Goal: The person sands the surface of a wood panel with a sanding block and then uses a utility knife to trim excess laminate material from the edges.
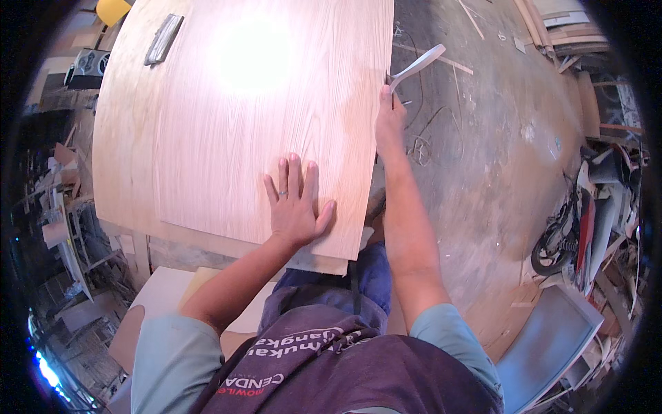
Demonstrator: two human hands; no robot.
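A pale wood-grain sheet [227,152] lies on a larger tan board [127,159], with a bright glare on its far part. My left hand [296,207] rests flat on the sheet near its front edge, fingers spread. At the sheet's right edge, my right hand [390,127] is closed, its fingers partly hidden. A small dark part shows by its fingertips, but I cannot make out what it grips. Just beyond that hand, a narrow pale strip [419,63] curls up and outward to the right, away from the edge.
A worn grey block [164,39] lies at the board's far left. Cables [424,141] and thin offcuts lie on the concrete floor [483,179]. To the right are a motorcycle [562,238] and a bluish panel [548,341]. Cluttered shelving [76,234] stands left.
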